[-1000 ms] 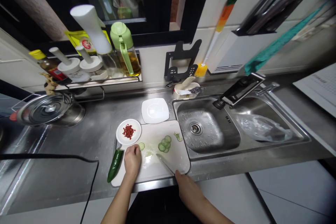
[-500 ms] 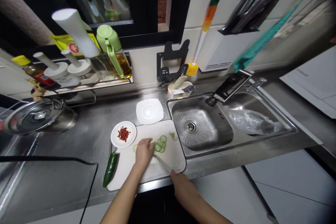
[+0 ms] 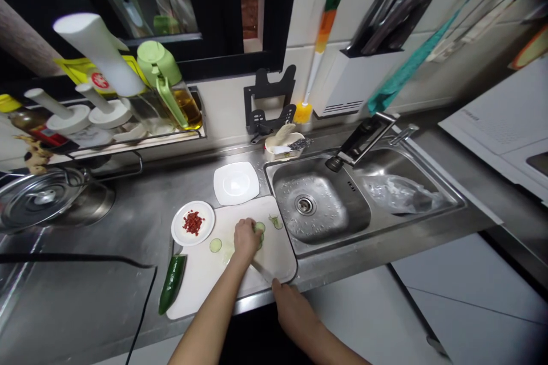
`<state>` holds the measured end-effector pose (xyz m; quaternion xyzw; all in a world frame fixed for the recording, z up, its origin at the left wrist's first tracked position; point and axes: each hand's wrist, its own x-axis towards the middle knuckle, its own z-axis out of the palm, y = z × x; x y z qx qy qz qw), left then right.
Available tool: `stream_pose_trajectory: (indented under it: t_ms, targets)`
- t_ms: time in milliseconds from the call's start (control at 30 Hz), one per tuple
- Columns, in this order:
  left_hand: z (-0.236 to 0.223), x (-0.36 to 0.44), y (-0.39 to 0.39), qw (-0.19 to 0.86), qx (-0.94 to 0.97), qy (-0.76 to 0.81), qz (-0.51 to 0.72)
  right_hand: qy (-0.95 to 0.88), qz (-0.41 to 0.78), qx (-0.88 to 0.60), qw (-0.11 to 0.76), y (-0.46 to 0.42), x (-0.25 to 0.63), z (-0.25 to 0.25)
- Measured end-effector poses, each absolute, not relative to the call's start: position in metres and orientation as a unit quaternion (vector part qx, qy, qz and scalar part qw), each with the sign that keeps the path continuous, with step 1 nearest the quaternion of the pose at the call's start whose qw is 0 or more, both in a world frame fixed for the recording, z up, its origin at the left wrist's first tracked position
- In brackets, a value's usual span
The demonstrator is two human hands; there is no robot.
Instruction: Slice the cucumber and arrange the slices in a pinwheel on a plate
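My left hand [image 3: 246, 238] is on the white cutting board [image 3: 205, 288], its fingers bent and closed on a small pile of cucumber slices [image 3: 260, 228], partly hiding it. The knife [image 3: 263, 271] is held by my right hand [image 3: 293, 309] at the board's front edge, its blade slanting toward the left hand. To the left lie a loose cucumber slice [image 3: 216, 245] and a few pale slices beside my left wrist. A green cucumber piece [image 3: 173, 284] rests along the board's left edge. Some cucumber trimmings [image 3: 275, 221] are near the right edge.
A small plate of chopped red pieces [image 3: 193, 205] overlaps the board's back left corner. Behind the board stands a white square plate [image 3: 237, 182]. The steel sink [image 3: 325, 234] is to the right, a lidded pot [image 3: 92, 205] at left. A black cable [image 3: 148, 296] crosses the counter.
My left hand has shifted right onto the pile of slices, uncovering slices to its left. My right hand still holds the knife in about the same place. The view has turned slightly.
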<state>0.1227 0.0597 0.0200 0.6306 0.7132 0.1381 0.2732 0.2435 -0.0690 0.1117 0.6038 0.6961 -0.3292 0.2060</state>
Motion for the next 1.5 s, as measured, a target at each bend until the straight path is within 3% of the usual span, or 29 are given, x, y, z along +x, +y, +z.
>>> stream_pose_trajectory:
  t_ms: [400, 833, 1233, 1500]
  targets:
    - [0.040, 0.121, 0.058, 0.369, 0.604, 0.680, 0.190, 0.693, -0.339, 0.601, 0.210, -0.070, 0.247, 0.101]
    - [0.037, 0.041, 0.025, 0.412, 0.604, 0.652, 0.201, 0.692, -0.365, 0.590, 0.202, -0.068, 0.254, 0.092]
    - [0.011, 0.038, -0.007, 0.270, 0.663, 0.655, 0.243, 0.694, -0.360, 0.583, 0.222, -0.060, 0.253, 0.099]
    - [0.001, 0.041, -0.022, 0.253, 0.625, 0.687, 0.270, 0.705, -0.322, 0.590, 0.226, -0.044, 0.232, 0.116]
